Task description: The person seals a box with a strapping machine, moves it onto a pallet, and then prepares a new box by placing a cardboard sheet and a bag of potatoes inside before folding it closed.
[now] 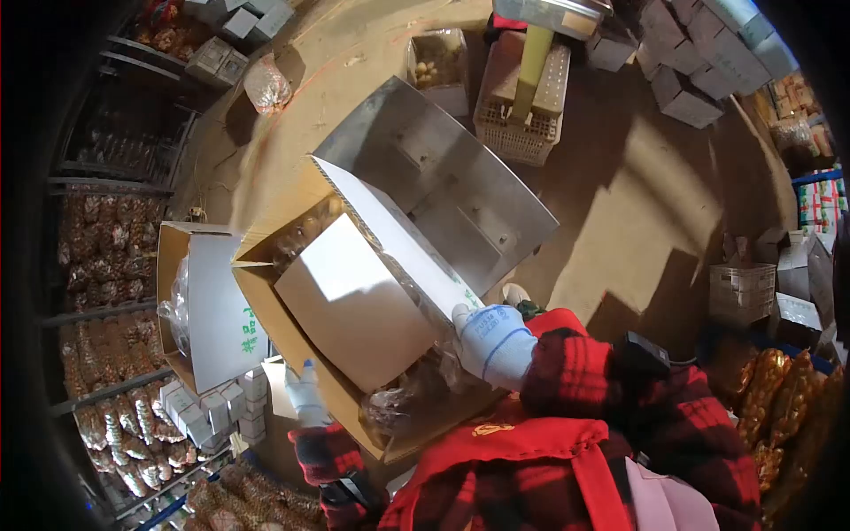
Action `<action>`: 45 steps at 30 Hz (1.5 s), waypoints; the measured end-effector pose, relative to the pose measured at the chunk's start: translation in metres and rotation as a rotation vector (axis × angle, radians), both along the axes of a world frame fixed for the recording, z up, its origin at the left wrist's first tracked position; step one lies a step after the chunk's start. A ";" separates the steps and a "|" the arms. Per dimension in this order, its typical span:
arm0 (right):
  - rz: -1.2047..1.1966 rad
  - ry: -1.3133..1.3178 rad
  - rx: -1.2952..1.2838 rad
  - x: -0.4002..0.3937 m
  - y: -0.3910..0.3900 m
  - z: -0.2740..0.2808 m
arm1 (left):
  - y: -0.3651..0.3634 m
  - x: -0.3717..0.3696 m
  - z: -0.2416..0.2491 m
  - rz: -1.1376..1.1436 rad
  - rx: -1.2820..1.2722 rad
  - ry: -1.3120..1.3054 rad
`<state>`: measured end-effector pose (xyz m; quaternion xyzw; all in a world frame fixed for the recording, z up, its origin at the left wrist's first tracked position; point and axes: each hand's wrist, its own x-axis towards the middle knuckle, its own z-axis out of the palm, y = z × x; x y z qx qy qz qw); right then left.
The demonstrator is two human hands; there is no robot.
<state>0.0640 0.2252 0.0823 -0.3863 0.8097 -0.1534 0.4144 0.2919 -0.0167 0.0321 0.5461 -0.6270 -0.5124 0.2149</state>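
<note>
- Red apron (513,442) is seen nearest the camera, worn over a checked jacket.
- Just in front of it, an open box (390,445) is set at a slant between the two hands, its long axis carried from far left to near right.
- Inside the box, a cardboard sheet (354,323) is laid over clear plastic wrapping (398,403), by which it is partly surrounded.
- Right hand (496,341), gloved: the near end of the white flap (398,234) is held, the fingers being bent over its edge; this grip appears closed on the box.
- Left hand (306,398), also gloved, is placed outside the box's left wall; whether its grip is closed on the cardboard cannot be told.
- From the right grip, the sheet is found directly to the left, its near right corner just beside the glove; by the left hand it is approached less closely, the wall being interposed.
- Beyond the flap, a grey metal sheet (443,168) is seen; at far left, a second box (221,301) is marked in green.
</note>
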 end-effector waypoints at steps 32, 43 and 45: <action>0.432 0.820 -0.925 -0.117 -0.185 0.024 | 0.189 -0.004 0.047 -0.595 -0.899 -0.609; 0.967 0.788 -0.048 -0.087 -0.182 -0.050 | 0.185 -0.042 0.047 -0.263 -0.735 -0.952; 0.946 0.762 -0.039 -0.086 -0.177 -0.050 | 0.172 -0.049 0.032 -0.359 -0.807 -1.017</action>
